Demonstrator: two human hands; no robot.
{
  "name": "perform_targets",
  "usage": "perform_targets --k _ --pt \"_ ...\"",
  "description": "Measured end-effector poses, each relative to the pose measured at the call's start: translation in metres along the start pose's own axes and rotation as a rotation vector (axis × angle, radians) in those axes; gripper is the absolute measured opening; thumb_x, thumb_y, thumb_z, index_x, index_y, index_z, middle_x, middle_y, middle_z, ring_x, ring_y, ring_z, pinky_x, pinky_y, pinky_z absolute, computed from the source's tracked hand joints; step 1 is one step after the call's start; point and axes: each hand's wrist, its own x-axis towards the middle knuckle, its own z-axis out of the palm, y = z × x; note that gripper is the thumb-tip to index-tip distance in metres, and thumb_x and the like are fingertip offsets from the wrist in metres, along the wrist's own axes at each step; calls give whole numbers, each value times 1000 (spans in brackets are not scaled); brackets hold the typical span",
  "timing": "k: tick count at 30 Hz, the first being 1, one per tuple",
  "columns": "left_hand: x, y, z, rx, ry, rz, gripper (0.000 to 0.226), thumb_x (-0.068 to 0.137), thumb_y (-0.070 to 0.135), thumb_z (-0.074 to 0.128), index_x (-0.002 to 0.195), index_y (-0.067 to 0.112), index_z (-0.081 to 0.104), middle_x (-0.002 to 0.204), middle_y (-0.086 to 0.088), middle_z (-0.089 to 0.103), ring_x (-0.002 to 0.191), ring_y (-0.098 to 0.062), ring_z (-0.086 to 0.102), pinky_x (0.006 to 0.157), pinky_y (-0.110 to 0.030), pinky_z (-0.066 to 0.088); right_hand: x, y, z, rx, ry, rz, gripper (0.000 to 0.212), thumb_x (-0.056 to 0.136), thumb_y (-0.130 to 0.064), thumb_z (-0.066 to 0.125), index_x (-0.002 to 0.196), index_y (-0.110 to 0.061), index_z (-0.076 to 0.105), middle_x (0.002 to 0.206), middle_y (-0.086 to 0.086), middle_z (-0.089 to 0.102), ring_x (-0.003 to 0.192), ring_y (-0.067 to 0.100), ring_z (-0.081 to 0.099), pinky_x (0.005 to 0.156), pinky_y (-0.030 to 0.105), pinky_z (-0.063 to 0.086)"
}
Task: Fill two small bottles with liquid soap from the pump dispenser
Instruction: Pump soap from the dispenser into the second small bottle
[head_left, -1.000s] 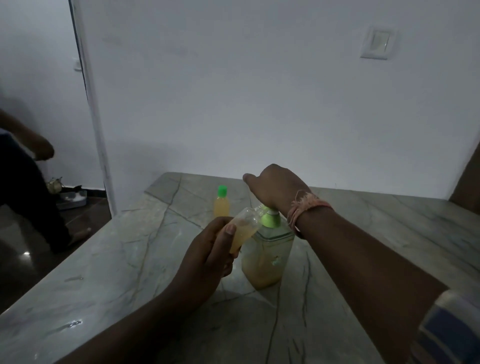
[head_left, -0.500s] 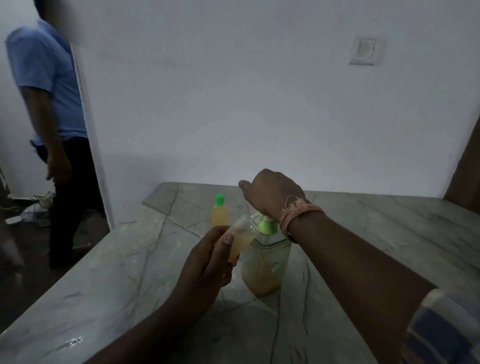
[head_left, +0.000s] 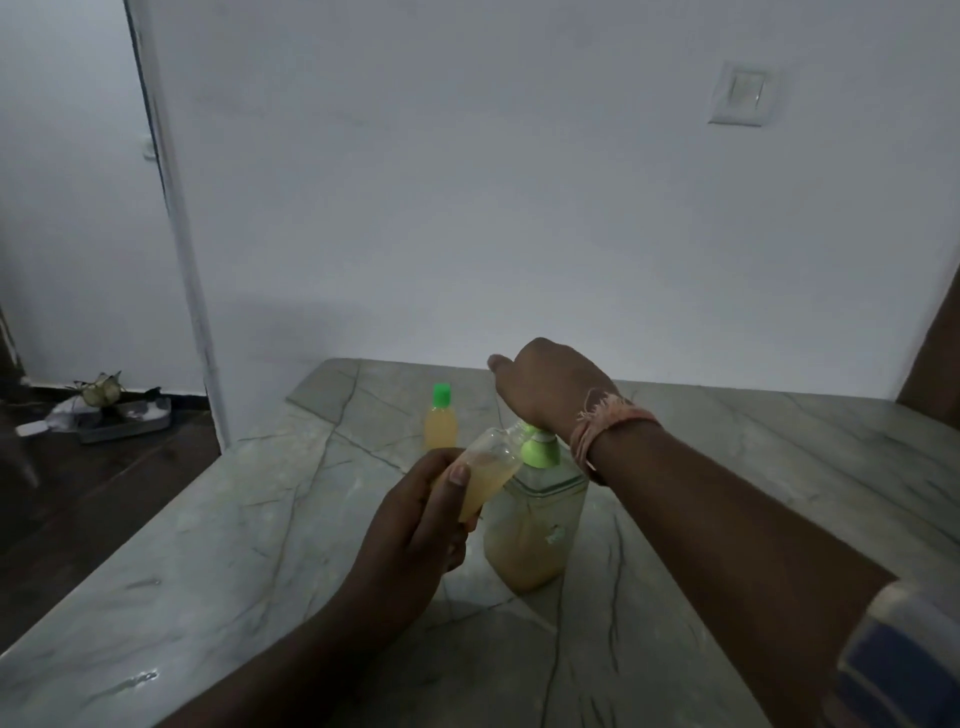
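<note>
While the pump dispenser (head_left: 532, 525) stands upright on the marble table (head_left: 208, 545), its green pump head (head_left: 540, 448) is covered from above by the right hand (head_left: 550, 387), which rests on it with the knuckles up. How the fingers of that hand lie beneath cannot be told, since only the back of the hand is seen. A frayed orange thread band (head_left: 605, 428) is worn on the right wrist, and a striped sleeve (head_left: 904, 660) is seen at the lower right edge.

1 small open bottle (head_left: 488, 475) is gripped by the left hand (head_left: 415, 530), the thumb laid along its side and the fingers wrapped around its base. The bottle is tilted, its mouth brought up against the dispenser's spout, and it is partly filled with yellowish soap. The dispenser itself is filled to roughly the lower half with the same liquid.

A 2nd small bottle (head_left: 440, 422), closed with a green cap and filled with yellowish liquid, stands upright on the table behind the left hand, apart from the dispenser. A switch plate (head_left: 740, 100) is fixed on the white wall (head_left: 467, 208).
</note>
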Motion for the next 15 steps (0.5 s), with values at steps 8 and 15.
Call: perform_targets --k 8,15 --pt "-2 2 1 -10 -6 -10 35 94 48 44 113 23 60 72 -2 59 53 -13 47 46 -23 39 0 -3 -4 -76 -92 -4 45 97 -47 41 69 -13 49 76 4 54 84 27 56 75 32 44" --pt "-1 0 0 -10 -7 -11 35 94 48 44 114 23 60 72 0 59 54 -11 48 48 -21 40 -4 -1 -3 -1 -7 17 43 98 -47 40 67 -16 45 79 7 53 81 28 54 73 33 42"
